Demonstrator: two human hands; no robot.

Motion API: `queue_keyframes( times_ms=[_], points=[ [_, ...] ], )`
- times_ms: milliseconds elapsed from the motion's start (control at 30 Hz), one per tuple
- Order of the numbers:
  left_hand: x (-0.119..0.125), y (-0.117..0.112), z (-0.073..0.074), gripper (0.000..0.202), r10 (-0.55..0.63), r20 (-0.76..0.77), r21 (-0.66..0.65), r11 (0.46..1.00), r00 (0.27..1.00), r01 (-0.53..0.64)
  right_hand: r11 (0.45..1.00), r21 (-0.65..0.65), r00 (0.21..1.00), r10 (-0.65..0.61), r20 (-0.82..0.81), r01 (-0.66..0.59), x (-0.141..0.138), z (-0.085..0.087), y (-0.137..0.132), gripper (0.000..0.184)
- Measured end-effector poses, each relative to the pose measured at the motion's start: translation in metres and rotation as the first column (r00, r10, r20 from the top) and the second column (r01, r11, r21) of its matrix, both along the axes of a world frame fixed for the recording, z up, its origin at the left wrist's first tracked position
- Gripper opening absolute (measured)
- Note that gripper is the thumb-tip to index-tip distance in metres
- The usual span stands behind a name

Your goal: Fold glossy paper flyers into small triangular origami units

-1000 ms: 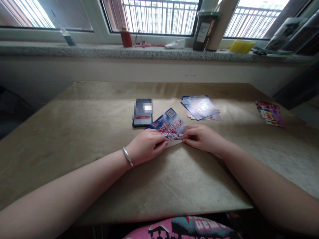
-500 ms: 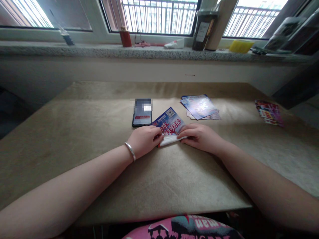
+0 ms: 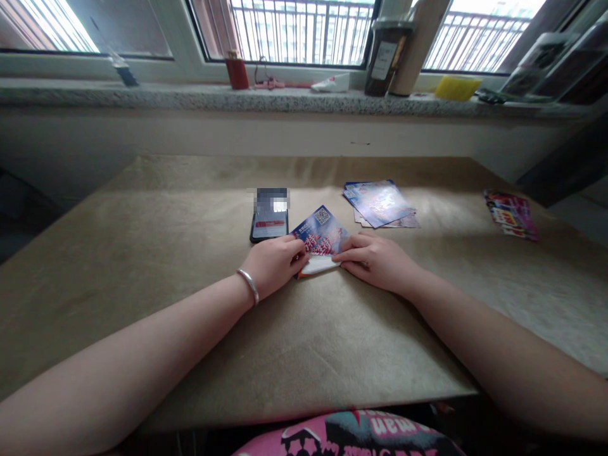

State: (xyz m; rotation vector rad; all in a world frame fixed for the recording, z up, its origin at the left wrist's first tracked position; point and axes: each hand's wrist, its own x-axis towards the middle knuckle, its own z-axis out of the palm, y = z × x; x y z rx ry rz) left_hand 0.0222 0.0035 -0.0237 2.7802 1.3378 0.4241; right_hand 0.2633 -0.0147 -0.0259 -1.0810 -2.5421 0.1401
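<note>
At the middle of the wide, tan-brown tabletop (image 3: 327, 342) lies one square blue-and-purple printed paper sheet (image 3: 319, 231), set cornerwise, with a square code near its far corner and its near edge turned up in a white strip. Two bare hands hold it: the left hand (image 3: 274, 261), below one silver bangle (image 3: 247, 286), has its fingers curled and closed on the strip's left end; the right hand (image 3: 375, 261) has bent fingers pinching the right end. One black-edged phone (image 3: 269, 225) lies just beyond the left hand. Farther off, to the right, is one loose stack of similar printed sheets (image 3: 380, 201), at least three, and near the table's right edge one small pile of pink-and-red printed cards (image 3: 512, 215), too overlapped to count. Behind the table, a speckled grey stone sill (image 3: 180, 98) bears one red cylinder (image 3: 236, 73), one dark, lidded clear container (image 3: 386, 63) and one yellow block (image 3: 456, 88), among smaller items. Above it, pale-framed windows show barred railings (image 3: 304, 31) outside.
</note>
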Motion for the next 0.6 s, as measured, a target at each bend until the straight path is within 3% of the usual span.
queue_keyframes(
  times_ms=[400, 600],
  points=[
    [-0.0002, 0.0015, -0.0017, 0.013, 0.03, 0.052, -0.041, 0.999, 0.998, -0.028, 0.999, 0.04, 0.998, -0.02, 0.054, 0.018, -0.0023, 0.0002, -0.0003, 0.024],
    [-0.0059, 0.0044, -0.0051, 0.016, -0.105, 0.117, -0.017, 0.994, 0.988, 0.108, 0.997, 0.072, 0.996, -0.02, 0.085, 0.014, -0.0004, -0.0008, 0.0003, 0.025]
  ],
)
